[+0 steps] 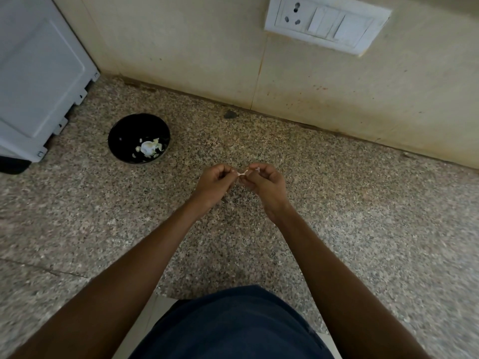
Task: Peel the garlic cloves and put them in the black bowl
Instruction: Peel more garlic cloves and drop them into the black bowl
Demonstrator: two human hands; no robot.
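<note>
Black bowl [139, 138] near white appliance [39, 73]

You look down on a speckled granite counter [337, 203] meeting a beige wall [194, 47]. A white switch plate [328, 22] with 1 socket sits upper right; a white appliance [39, 73] stands at left.

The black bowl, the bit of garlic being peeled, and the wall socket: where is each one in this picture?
black bowl [121, 130]: head view, on its bare dark inner wall.
garlic clove [243, 173]: head view, on the pale piece pinched between both hands.
wall socket [328, 23]: head view, on the white switch plate.
</note>
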